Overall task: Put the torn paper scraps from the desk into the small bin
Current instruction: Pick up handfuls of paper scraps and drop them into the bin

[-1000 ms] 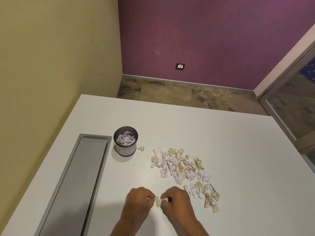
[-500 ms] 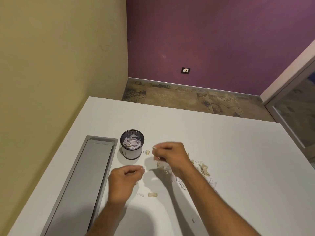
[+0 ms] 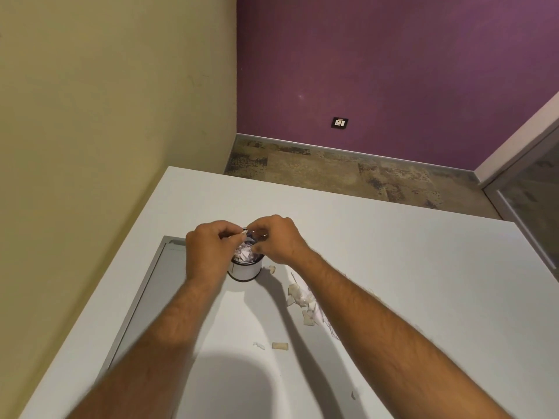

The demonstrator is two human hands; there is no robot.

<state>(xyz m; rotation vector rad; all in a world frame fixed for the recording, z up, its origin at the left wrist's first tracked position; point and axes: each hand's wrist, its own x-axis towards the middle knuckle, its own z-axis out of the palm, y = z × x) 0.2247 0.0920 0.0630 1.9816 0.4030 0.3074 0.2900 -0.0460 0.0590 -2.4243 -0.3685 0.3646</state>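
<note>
Both hands are hovering over the small bin [image 3: 244,269], which is standing upright on the white desk [image 3: 393,267], just right of the far end of the grey recessed panel [image 3: 142,297]. The left hand [image 3: 208,252] is curling its fingers, and its thumb and forefinger are pinching a small pale scrap [image 3: 243,233] right above the bin's rim. The right hand [image 3: 276,240] is also curling its fingers inward over the far side of the bin; whether it is holding paper I cannot tell, since its fingertips are hiding whatever lies between them. The two hands' fingertips are almost meeting above the opening.

Inside the bin, crumpled white and lilac paper [image 3: 245,254] is showing between the hands, filling it near to the rim. One stray scrap [image 3: 272,269] is lying on the desk just right of the bin's base. The main pile of torn scraps [image 3: 304,303] is lying further right and nearer, partly hidden under the right forearm. Two small pieces [image 3: 279,345] are lying apart from the pile, nearer still, between the forearms, and one tiny piece [image 3: 353,395] is lying near the right forearm at the near edge
</note>
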